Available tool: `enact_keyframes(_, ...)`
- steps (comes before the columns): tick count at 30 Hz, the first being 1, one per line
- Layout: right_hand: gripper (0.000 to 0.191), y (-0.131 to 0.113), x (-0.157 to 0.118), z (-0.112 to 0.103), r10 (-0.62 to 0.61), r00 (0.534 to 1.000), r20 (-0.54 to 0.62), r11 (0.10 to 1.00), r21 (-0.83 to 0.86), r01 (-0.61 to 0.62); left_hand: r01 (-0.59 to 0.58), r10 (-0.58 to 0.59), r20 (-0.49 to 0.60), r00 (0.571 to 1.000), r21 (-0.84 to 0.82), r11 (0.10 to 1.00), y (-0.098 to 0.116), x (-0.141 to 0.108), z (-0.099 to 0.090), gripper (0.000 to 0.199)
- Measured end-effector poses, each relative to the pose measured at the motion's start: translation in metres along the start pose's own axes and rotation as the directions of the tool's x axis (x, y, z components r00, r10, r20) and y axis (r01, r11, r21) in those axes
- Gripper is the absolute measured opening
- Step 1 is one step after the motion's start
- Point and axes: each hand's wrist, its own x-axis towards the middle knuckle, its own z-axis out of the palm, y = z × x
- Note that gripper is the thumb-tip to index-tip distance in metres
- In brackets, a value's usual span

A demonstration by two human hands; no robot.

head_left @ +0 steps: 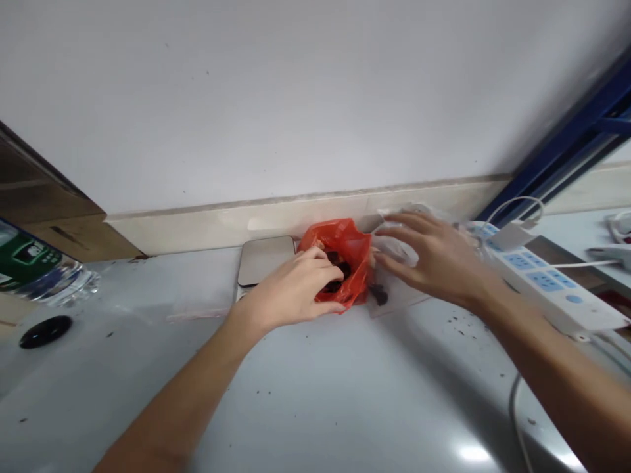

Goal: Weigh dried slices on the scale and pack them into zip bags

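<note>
A red plastic bag (335, 231) stands with its mouth open against the wall's base, with dark pieces (340, 266) inside that I cannot name. My left hand (300, 286) is closed on the near left edge of this bag, fingers bent over its mouth and thumb along the front. To the right, my right hand (428, 253) is slightly blurred, its fingers spread over a clear plastic bag (401, 249). Whether they touch that bag is hard to tell. A small dark piece (378, 293) shows by the clear bag's near side.
Left of the red bag is a flat scale (266, 256), partly behind my left hand. A white power strip (552, 282) with cables lies at right. A green-labelled bottle (39, 266) and a black disc (45, 332) are at left. Dark crumbs dot the tabletop (315, 407).
</note>
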Motion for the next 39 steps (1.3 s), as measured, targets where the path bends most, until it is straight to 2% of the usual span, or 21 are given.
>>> enact_keyframes(1, 0.042, -0.005, 0.001, 0.003, -0.022, 0.998, 0.062, 1.0, 0.001, 0.022, 0.002, -0.002, 0.01, 1.0, 0.008, 1.0, -0.001, 0.0, 0.001, 0.006)
enact_keyframes(3, 0.04, -0.011, 0.0, 0.012, -0.008, 0.986, 0.165, 0.999, -0.037, 0.014, 0.001, -0.001, 0.025, 1.0, 0.014, 1.0, -0.003, -0.002, 0.003, 0.017)
enact_keyframes(5, 0.04, -0.01, -0.004, 0.024, 0.053, 0.984, 0.168, 0.993, -0.109, -0.035, -0.012, 0.012, 0.029, 1.0, 0.004, 1.0, -0.005, -0.004, 0.004, 0.023)
enact_keyframes(8, 0.045, -0.004, -0.009, 0.04, 0.14, 0.986, 0.091, 0.975, -0.187, -0.121, -0.034, 0.035, 0.028, 0.999, -0.021, 0.999, -0.007, -0.006, 0.004, 0.024)
enact_keyframes(11, 0.045, -0.001, -0.003, 0.045, 0.176, 0.982, 0.073, 0.972, -0.168, -0.162, -0.036, 0.037, 0.025, 0.999, -0.047, 0.998, -0.005, -0.007, 0.002, 0.024)
enact_keyframes(13, 0.042, -0.004, 0.007, 0.04, 0.189, 0.982, 0.022, 0.979, -0.081, -0.187, -0.025, 0.027, 0.029, 0.999, -0.061, 0.998, -0.004, -0.008, 0.0, 0.024)
enact_keyframes(16, 0.037, -0.019, 0.025, 0.02, 0.254, 0.948, -0.191, 0.967, 0.089, -0.241, -0.013, 0.016, 0.055, 0.998, -0.057, 0.998, -0.002, -0.009, -0.002, 0.022)
enact_keyframes(17, 0.034, -0.026, 0.031, 0.012, 0.263, 0.937, -0.229, 0.963, 0.12, -0.241, -0.013, 0.015, 0.069, 0.998, -0.041, 0.999, -0.001, -0.009, -0.003, 0.021)
enact_keyframes(18, 0.032, -0.033, 0.037, 0.004, 0.227, 0.955, -0.192, 0.969, 0.143, -0.202, -0.01, 0.011, 0.083, 0.996, -0.017, 1.0, -0.001, -0.01, -0.004, 0.02)
enact_keyframes(19, 0.029, -0.041, 0.042, -0.002, 0.163, 0.984, -0.076, 0.975, 0.164, -0.149, -0.003, 0.002, 0.092, 0.996, 0.01, 1.0, 0.0, -0.01, -0.004, 0.019)
enact_keyframes(20, 0.026, -0.047, 0.047, -0.006, 0.073, 0.991, 0.112, 0.979, 0.182, -0.093, 0.004, -0.007, 0.097, 0.995, 0.036, 0.999, 0.0, -0.011, -0.004, 0.018)
enact_keyframes(21, 0.026, -0.053, 0.052, -0.008, 0.009, 0.955, 0.297, 0.981, 0.185, -0.066, 0.01, -0.016, 0.097, 0.995, 0.058, 0.998, -0.001, -0.012, -0.004, 0.018)
enact_keyframes(22, 0.025, -0.058, 0.055, -0.009, -0.035, 0.895, 0.446, 0.981, 0.186, -0.055, 0.017, -0.023, 0.092, 0.995, 0.072, 0.997, -0.001, -0.013, -0.004, 0.018)
enact_keyframes(23, 0.024, -0.061, 0.058, -0.007, -0.059, 0.838, 0.543, 0.981, 0.188, -0.053, 0.022, -0.029, 0.084, 0.996, 0.079, 0.997, -0.001, -0.013, -0.004, 0.02)
enact_keyframes(24, 0.021, -0.062, 0.061, -0.004, -0.072, 0.804, 0.59, 0.979, 0.197, -0.057, 0.027, -0.033, 0.072, 0.997, 0.079, 0.997, -0.002, -0.014, -0.005, 0.02)
enact_keyframes(26, 0.014, -0.061, 0.064, 0.002, -0.103, 0.798, 0.594, 0.967, 0.247, -0.06, 0.038, -0.039, 0.025, 0.999, 0.058, 0.998, -0.002, -0.016, -0.007, 0.02)
enact_keyframes(30, 0.017, -0.051, 0.07, 0.006, -0.099, 0.845, 0.526, 0.961, 0.272, -0.057, 0.03, -0.03, -0.097, 0.995, -0.001, 1.0, -0.004, -0.019, -0.013, 0.018)
enact_keyframes(34, 0.019, -0.047, 0.077, -0.006, -0.051, 0.893, 0.447, 0.963, 0.26, -0.075, 0.009, -0.011, -0.068, 0.998, -0.033, 0.999, -0.004, -0.021, -0.017, 0.018)
enact_keyframes(37, 0.032, -0.056, 0.082, -0.015, -0.088, 0.871, 0.484, 0.968, 0.247, -0.039, 0.003, -0.005, -0.021, 1.0, -0.077, 0.997, -0.003, -0.022, -0.017, 0.019)
enact_keyframes(39, 0.033, -0.067, 0.085, -0.018, -0.116, 0.828, 0.549, 0.957, 0.286, -0.055, 0.003, -0.003, -0.001, 1.0, -0.089, 0.996, -0.003, -0.022, -0.015, 0.021)
